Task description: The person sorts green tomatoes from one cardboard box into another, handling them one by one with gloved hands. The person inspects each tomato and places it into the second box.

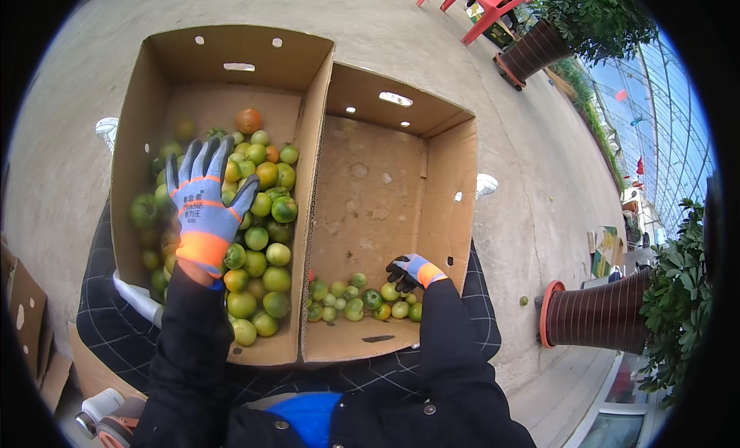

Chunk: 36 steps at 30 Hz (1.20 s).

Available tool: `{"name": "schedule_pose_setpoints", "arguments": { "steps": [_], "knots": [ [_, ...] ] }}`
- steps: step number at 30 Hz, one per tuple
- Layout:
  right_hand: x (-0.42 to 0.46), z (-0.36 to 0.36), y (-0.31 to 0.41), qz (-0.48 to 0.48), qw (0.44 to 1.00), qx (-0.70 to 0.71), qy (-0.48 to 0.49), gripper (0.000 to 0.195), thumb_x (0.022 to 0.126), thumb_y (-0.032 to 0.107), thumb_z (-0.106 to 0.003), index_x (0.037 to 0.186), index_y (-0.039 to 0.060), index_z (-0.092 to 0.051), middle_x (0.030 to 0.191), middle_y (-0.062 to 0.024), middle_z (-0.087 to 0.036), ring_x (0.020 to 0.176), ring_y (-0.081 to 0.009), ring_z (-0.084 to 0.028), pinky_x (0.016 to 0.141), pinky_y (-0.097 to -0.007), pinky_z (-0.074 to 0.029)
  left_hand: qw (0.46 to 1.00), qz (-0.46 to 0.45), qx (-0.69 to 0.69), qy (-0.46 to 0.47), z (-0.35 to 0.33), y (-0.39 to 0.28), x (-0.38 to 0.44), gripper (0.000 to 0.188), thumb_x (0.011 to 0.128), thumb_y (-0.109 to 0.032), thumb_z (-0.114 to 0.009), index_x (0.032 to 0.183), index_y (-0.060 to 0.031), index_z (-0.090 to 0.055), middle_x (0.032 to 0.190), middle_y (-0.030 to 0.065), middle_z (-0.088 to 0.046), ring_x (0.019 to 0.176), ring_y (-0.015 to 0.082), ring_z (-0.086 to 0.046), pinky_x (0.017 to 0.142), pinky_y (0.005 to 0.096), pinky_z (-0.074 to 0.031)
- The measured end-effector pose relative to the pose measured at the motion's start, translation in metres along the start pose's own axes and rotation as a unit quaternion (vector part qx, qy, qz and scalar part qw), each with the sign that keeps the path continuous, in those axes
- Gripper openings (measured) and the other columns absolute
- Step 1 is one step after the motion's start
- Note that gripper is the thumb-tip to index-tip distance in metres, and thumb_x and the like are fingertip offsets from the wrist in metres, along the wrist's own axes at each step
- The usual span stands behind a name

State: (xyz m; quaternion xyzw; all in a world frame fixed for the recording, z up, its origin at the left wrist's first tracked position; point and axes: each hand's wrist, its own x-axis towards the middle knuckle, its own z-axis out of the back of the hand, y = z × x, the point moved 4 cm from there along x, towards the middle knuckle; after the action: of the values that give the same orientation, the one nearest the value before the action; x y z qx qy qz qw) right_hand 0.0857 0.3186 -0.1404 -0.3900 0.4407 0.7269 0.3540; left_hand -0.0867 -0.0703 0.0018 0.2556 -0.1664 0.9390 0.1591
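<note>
My left hand (205, 199), in a blue-grey and orange work glove with dark fingertips, lies palm down with fingers apart over the tomatoes in the left cardboard box (236, 49). Those tomatoes (255, 238) are mostly green, some turning yellow or orange. A larger orange tomato (248, 120) sits beyond my fingertips. In the right cardboard box (370, 182), smaller green tomatoes (354, 309) gather along the near end. Just above them my right hand (413, 272), gloved alike, has its fingers curled beside a yellow-green tomato (389, 291). What those fingers hold, if anything, is hidden.
The boxes stand side by side between my legs. A red plastic chair (491, 2) and a potted plant (535, 52) stand at the upper right, another brown planter (598, 311) at the right. Cardboard (29, 309) and a white bottle (99, 410) are at my left.
</note>
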Motion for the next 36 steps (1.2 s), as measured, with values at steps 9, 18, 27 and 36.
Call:
{"name": "schedule_pose_setpoints", "arguments": {
  "steps": [9,18,27,36],
  "knots": [
    [0.017,-0.001,-0.037,-0.093,0.836,-0.538,-0.062,0.041,0.087,0.029,-0.053,0.118,0.0082,-0.069,0.127,-0.0168,-0.063,0.119,-0.0325,-0.060,0.094,-0.0435,-0.049,1.000,-0.006,-0.015,0.009,-0.008,-0.007,-0.001,0.069,0.080,-0.044,-0.073,0.139,-0.0153,-0.052,0.138,0.0103,-0.054,0.133,0.0310,-0.043,0.116,0.0514,-0.019],
    [-0.009,0.003,0.006,0.058,0.994,0.092,0.033,0.038,0.092,0.037,-0.062,0.110,0.0036,-0.065,0.088,-0.0149,-0.073,0.066,-0.0202,-0.068,0.058,-0.0331,-0.055,0.999,-0.012,-0.034,0.007,-0.014,-0.004,-0.001,0.067,0.079,-0.046,-0.072,0.137,-0.0155,-0.054,0.134,0.0106,-0.055,0.129,0.0320,-0.045,0.115,0.0529,-0.019],
    [0.096,-0.005,-0.094,-0.071,0.887,-0.456,-0.028,0.050,0.092,0.037,-0.047,0.125,0.0040,-0.063,0.131,-0.0236,-0.058,0.123,-0.0364,-0.056,0.101,-0.0423,-0.044,0.999,-0.020,-0.039,0.002,-0.017,-0.003,-0.006,0.069,0.078,-0.044,-0.073,0.137,-0.0145,-0.054,0.135,0.0107,-0.055,0.130,0.0315,-0.044,0.116,0.0531,-0.018],
    [0.080,-0.008,-0.109,-0.063,0.907,-0.412,0.048,0.046,0.094,0.039,-0.046,0.117,0.0045,-0.066,0.112,-0.0152,-0.067,0.104,-0.0317,-0.064,0.085,-0.0428,-0.050,0.999,-0.028,-0.044,0.013,-0.015,-0.010,-0.004,0.062,0.082,-0.041,-0.072,0.135,-0.0130,-0.056,0.131,0.0097,-0.058,0.127,0.0298,-0.048,0.116,0.0489,-0.022]
  ]
}}
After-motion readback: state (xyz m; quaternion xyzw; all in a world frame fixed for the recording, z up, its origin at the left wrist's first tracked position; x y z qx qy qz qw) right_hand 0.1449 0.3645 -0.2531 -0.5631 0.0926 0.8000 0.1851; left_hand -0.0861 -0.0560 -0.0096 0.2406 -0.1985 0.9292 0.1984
